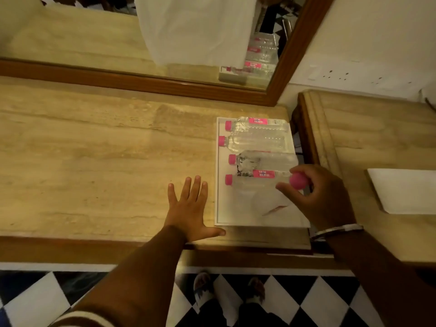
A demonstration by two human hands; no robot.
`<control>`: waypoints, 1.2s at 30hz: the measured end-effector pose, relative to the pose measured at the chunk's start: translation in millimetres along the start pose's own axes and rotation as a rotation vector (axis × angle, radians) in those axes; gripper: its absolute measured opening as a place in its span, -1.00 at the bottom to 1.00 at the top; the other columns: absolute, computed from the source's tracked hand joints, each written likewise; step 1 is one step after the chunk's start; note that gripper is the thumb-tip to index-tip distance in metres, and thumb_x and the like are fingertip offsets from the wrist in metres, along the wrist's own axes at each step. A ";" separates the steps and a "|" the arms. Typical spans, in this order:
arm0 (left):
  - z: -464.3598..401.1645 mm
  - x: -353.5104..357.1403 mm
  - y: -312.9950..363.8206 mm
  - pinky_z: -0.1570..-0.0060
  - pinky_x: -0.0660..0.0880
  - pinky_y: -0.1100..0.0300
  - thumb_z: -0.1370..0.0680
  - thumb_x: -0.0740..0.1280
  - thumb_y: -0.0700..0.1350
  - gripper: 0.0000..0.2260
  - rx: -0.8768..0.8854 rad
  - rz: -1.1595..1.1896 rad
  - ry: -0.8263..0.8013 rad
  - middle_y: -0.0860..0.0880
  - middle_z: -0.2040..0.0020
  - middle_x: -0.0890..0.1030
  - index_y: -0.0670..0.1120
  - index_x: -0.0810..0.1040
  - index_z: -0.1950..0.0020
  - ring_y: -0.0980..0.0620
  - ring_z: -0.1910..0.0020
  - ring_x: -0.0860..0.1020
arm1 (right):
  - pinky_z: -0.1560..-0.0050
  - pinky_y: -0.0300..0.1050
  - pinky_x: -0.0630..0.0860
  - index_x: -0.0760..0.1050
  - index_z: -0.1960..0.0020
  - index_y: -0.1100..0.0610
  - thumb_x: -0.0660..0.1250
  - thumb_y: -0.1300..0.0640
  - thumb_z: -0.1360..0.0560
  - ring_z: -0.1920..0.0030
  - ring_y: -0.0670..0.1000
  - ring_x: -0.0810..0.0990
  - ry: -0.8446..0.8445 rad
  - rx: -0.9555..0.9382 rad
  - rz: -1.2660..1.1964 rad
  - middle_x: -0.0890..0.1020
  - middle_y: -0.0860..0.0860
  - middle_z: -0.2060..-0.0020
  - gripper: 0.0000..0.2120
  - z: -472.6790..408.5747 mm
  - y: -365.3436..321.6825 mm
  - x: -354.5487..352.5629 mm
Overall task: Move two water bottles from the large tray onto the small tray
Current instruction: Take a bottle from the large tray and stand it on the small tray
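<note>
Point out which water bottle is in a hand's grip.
The bottle held by its pink cap in the right hand, over the large tray's near end. The other four lie flat, caps pointing left.

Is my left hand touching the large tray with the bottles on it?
Apart. The head view shows the left hand flat on the counter, with a strip of bare counter between its fingers and the large tray.

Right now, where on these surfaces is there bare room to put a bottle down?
The small tray on the right counter is bare. The marble counter left of the left hand is open. The large tray is crowded at its far end with four bottles.
</note>
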State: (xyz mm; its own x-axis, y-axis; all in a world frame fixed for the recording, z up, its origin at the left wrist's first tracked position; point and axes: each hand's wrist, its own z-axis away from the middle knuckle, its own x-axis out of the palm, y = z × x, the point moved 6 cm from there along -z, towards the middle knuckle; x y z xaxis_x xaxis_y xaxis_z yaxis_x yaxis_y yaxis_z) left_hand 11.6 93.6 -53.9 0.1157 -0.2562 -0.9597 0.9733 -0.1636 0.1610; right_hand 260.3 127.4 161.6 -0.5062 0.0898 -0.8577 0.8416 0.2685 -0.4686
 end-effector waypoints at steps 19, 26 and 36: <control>7.3 -26.6 18.4 -0.47 -0.29 -0.41 -0.13 0.02 0.80 0.38 -0.075 -0.053 -0.086 -0.18 -0.66 -0.26 -0.09 -0.35 -0.61 -0.28 -0.60 -0.29 | 0.31 -0.13 0.52 0.55 0.08 0.09 0.28 -0.32 -0.34 0.26 0.01 0.57 0.158 -0.077 -0.124 0.61 -0.02 0.26 -0.52 -7.9 29.9 -98.5; -34.8 -91.3 131.3 -0.54 -0.28 -0.31 -0.12 -0.10 0.80 0.30 -0.048 -0.024 0.103 -0.09 -0.60 -0.36 0.00 -0.43 -0.57 -0.17 -0.60 -0.32 | 0.31 -0.07 0.55 0.56 0.10 0.00 0.32 -0.39 -0.26 0.26 -0.09 0.56 0.256 -0.059 -0.142 0.61 -0.08 0.27 -0.51 -11.5 114.0 -208.0; -96.5 -60.0 392.8 -0.50 -0.32 -0.14 -0.26 0.05 0.76 0.26 -0.036 0.271 0.252 -0.13 -0.62 -0.34 -0.02 -0.38 -0.60 -0.09 -0.56 -0.43 | 0.36 -0.10 0.50 0.55 0.11 0.06 0.33 -0.39 -0.27 0.32 -0.01 0.55 0.231 -0.101 -0.095 0.60 -0.04 0.31 -0.48 -19.0 237.6 -264.5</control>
State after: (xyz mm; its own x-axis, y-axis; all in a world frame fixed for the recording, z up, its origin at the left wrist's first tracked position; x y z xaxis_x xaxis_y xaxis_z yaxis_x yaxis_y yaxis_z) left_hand 406.1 136.7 44.7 0.4106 -0.0422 -0.9109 0.9066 -0.0875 0.4127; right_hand 590.6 185.6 281.1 -0.6215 0.2732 -0.7343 0.7710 0.3794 -0.5114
